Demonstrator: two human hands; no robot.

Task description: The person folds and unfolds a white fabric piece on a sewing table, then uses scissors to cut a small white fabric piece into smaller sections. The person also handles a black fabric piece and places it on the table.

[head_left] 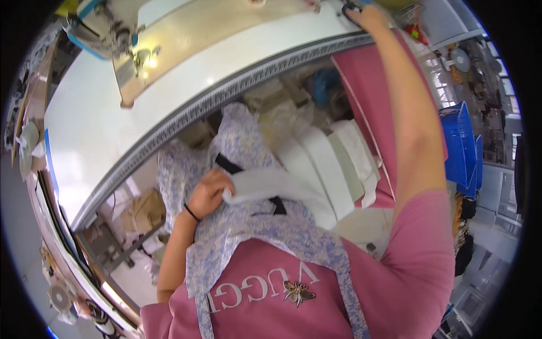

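Note:
My left hand (212, 192) rests over my lap, its fingers closed on one end of a white fabric strip (265, 183). The strip runs right across my floral apron (240, 133) toward a stack of white folded material (316, 169). Parts of a black band (228, 163) show beside the strip on the apron. My right arm reaches far to the upper right. At the table's far right end, my right hand (372, 20) is closed on a black-handled tool (351, 11) that looks like scissors; its blades are not clear.
A sewing machine (116, 37) stands at the upper left on the white table (84, 121), whose front edge carries a ruler-like strip (226, 90). A pink panel (375, 90) hangs beneath my right arm. Blue crates (460, 147) stand at the right.

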